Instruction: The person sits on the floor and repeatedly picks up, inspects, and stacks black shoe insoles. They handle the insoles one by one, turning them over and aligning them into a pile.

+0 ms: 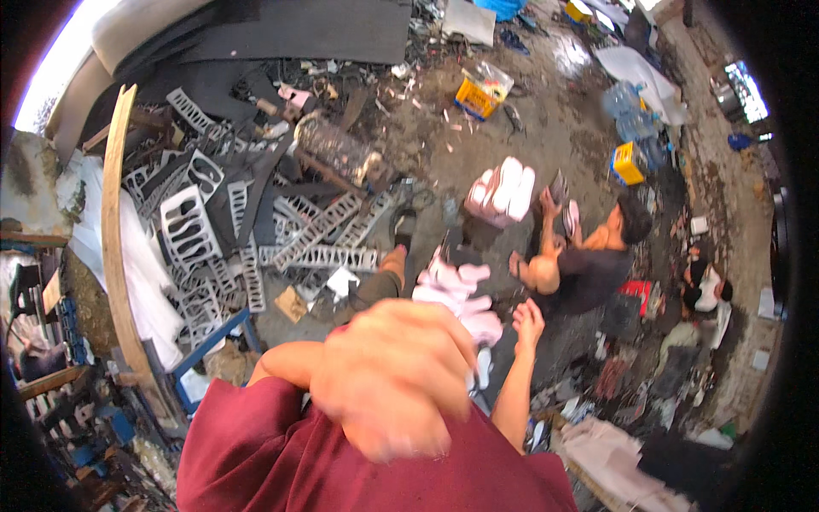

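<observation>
Close in front of me, my left hand [392, 375] is raised and curled into a fist, smeared a little by motion. The inside of that fist is hidden. My right hand [529, 322] is held out to the right, its fingers slightly apart and nothing visible in them. Between the two, lower down, lies a pile of pink sole-shaped pieces [454, 294], partly covered by my left hand. Farther off stands a stack of pale pink soles [503, 192]. A crouching person [589, 256] beside it holds a dark sole-shaped piece [559, 186] and a pink one [571, 218].
Grey cut-out sheets [188, 226] with sole-shaped holes are heaped at the left, beside a long wooden post [115, 213]. Yellow boxes [629, 164] and clear blue water jugs [633, 124] stand at the far right. Scraps litter the floor.
</observation>
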The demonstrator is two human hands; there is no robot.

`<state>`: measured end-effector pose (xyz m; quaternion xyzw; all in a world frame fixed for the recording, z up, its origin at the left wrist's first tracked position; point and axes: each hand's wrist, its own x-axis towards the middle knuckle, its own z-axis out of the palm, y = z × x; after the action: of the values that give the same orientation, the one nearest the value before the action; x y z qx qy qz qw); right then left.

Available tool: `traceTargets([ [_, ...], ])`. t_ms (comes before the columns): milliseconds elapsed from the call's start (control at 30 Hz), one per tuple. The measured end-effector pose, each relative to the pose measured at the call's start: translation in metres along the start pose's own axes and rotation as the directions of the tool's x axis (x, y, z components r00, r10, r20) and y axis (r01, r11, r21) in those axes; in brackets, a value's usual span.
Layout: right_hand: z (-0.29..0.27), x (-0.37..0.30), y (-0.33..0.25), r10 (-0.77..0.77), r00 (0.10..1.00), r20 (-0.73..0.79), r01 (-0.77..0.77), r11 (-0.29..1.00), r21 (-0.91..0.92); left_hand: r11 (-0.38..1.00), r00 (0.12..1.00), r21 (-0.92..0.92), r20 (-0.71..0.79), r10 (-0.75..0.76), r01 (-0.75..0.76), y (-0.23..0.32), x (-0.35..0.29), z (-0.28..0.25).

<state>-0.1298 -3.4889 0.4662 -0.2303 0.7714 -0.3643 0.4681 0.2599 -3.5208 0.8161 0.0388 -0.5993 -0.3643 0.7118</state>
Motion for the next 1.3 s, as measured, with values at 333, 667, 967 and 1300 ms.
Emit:
traceTargets([
  [333,0.085,0.135,-0.040,0.285,0.912,0.295,-0.122,0.875,-0.468,0.361,-0.153,-0.262,-0.940,-0.304,0.895,-0.283,-0.202,-0.286],
  [667,0.181,0.439,-0.302,0.289,0.824,0.488,0.079,0.794,-0.603,0.184,-0.785,-0.766,-0.617,0.058,0.616,-0.352,-0.333,-0.229],
  [967,0.504,0.629,-0.600,-0.073,0.771,0.632,0.547,0.584,-0.600,0.590,-0.879,-0.767,-0.437,-0.190,0.253,-0.549,-0.186,-0.133],
  [1300,0.837,0.496,-0.470,0.420,0.068,0.905,0.935,0.290,-0.205,0.964,-0.959,-0.048,-0.097,-0.265,-0.261,-0.617,-0.216,-0.148],
])
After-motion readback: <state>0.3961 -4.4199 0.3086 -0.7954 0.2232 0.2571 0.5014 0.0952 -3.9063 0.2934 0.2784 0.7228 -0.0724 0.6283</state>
